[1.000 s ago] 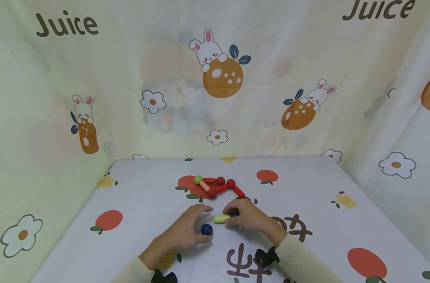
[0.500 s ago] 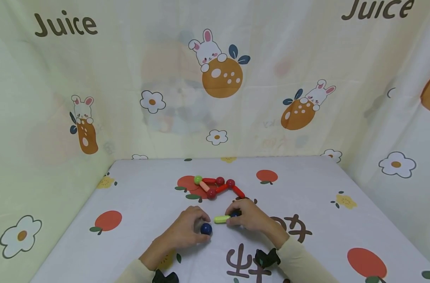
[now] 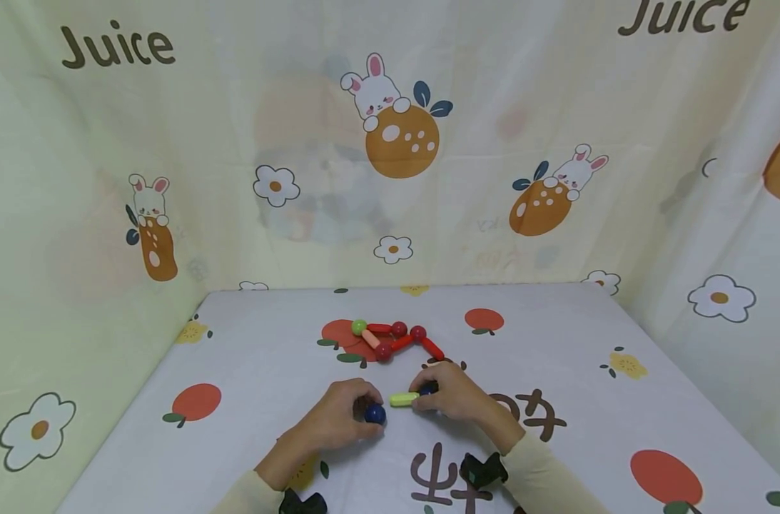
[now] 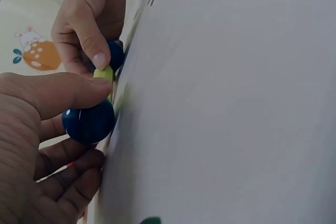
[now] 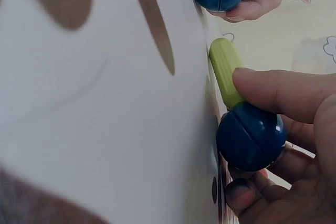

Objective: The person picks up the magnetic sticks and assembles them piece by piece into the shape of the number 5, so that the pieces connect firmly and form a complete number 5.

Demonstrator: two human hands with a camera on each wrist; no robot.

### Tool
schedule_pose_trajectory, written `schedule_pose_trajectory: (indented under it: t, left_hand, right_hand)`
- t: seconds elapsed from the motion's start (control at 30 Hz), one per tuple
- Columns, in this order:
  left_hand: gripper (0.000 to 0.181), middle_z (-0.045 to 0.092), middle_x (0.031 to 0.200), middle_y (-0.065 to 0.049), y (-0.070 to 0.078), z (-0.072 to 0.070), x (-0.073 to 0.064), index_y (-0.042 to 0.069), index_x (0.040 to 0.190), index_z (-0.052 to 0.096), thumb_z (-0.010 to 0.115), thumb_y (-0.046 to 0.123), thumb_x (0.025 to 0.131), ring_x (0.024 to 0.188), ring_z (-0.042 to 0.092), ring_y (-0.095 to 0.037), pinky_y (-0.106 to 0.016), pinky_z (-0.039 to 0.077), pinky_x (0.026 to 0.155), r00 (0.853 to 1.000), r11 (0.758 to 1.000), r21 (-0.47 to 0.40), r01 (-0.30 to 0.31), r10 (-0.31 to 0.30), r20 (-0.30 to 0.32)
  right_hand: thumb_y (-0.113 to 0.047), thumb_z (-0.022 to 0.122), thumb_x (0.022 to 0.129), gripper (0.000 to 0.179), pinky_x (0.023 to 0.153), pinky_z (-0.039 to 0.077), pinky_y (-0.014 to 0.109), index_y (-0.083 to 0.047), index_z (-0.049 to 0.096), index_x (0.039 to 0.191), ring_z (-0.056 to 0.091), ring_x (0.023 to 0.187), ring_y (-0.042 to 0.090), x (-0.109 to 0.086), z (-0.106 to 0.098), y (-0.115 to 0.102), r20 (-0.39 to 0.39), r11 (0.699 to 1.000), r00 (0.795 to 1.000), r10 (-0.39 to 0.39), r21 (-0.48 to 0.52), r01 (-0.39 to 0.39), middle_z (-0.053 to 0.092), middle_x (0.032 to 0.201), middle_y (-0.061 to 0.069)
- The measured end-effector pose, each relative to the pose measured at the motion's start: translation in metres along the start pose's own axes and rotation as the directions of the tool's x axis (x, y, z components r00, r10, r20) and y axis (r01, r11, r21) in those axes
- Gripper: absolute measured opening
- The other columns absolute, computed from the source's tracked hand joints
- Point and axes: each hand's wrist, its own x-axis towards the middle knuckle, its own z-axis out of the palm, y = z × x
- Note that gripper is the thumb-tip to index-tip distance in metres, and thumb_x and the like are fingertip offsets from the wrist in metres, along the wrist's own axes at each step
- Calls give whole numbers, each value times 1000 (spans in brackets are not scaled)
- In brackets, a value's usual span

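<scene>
My left hand (image 3: 338, 414) holds a glossy dark blue ball (image 3: 375, 414) between thumb and fingers, low over the tablecloth. To its right, my right hand (image 3: 455, 391) grips a yellow-green magnetic rod (image 3: 402, 399) where it joins a second blue ball (image 5: 251, 136). The thumb presses the rod while fingers curl behind that ball, as the right wrist view shows. The rod's free end points left toward the ball in the left hand, with a small gap between them.
Behind the hands lies a chain of red rods (image 3: 402, 343), red balls (image 3: 384, 351), one salmon rod (image 3: 370, 338) and a green ball (image 3: 359, 327). The tablecloth (image 3: 267, 343) has printed fruit. A patterned curtain (image 3: 467, 250) rises at the back and sides.
The left hand's fingers, spread beside the blue ball earlier, have closed round it. The right hand has shifted very slightly right with the rod and ball.
</scene>
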Motion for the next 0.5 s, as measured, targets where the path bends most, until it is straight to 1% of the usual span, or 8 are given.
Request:
schedule_pose_trajectory:
  t: [0.2,0.4,0.5]
  left_hand:
    - [35,62,96,11,-1,-1,2,16,112,71,86,24,81,88,57,-12,-24,52,79,1000,1000,-7,0,0,-10]
    - [36,62,98,10,-2,-1,4,16,113,71,86,23,82,89,57,-13,-24,52,79,1000,1000,-16,18,-18,-18]
    - [37,62,99,10,-3,-1,7,16,115,71,86,23,82,90,57,-14,-25,52,80,999,1000,-14,27,-27,-26]
  right_hand:
    - [-12,81,84,14,85,49,39,-19,80,96,56,94,17,-1,-1,0,5,1000,1000,-20,12,20,71,94,-9]
    - [-11,79,87,12,89,48,41,-19,79,96,54,95,18,-3,0,-2,0,1000,1000,-19,5,19,68,93,-6]
    - [-10,78,87,12,89,48,41,-19,78,96,54,95,18,-3,0,-2,-7,999,999,-39,5,39,68,93,-7]
